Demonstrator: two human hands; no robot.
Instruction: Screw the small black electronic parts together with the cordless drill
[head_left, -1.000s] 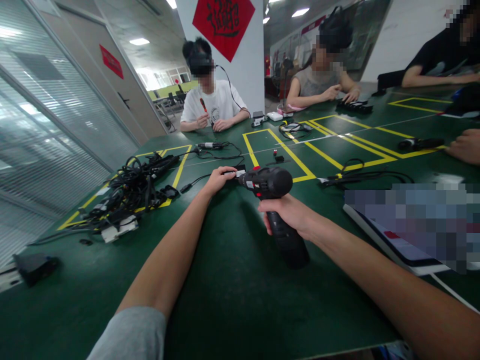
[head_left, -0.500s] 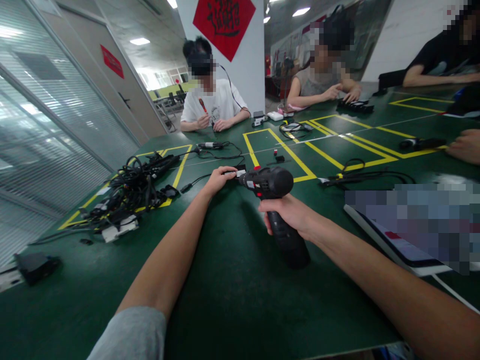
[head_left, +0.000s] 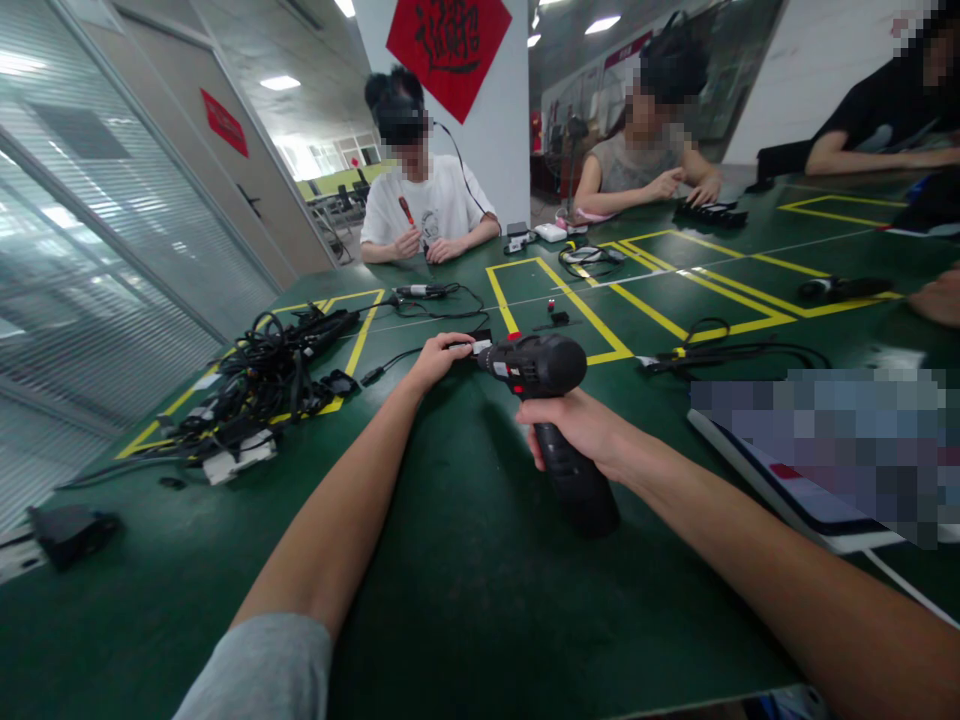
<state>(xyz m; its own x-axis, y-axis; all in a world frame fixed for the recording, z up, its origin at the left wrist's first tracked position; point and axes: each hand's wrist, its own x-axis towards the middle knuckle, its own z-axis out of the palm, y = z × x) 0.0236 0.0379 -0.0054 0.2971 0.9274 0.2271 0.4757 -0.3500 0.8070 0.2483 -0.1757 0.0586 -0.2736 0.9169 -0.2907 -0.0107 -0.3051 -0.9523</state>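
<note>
My right hand [head_left: 574, 425] is wrapped round the grip of a black cordless drill [head_left: 546, 362] with red accents. The drill points left, and its front end reaches the thing by my left hand. With its fingers closed, my left hand [head_left: 439, 362] holds a small black adapter [head_left: 481, 337] with a white label against the table. The drill body and my fingers hide part of it, and where the bit touches cannot be seen. A thin black cable [head_left: 397, 365] with a plug end lies to the left of that hand.
A tangled heap of black cables [head_left: 277, 365] lies on the left inside yellow tape. More cables [head_left: 742, 352] and a tablet-like device [head_left: 795, 490] are on the right. A small black piece [head_left: 559, 318] lies beyond the drill. Several people sit around the green table [head_left: 450, 600].
My hands and the drill have stayed in place. A co-worker's hand at the right edge has drawn back to the right, and the head of the person in white has shifted slightly.
</note>
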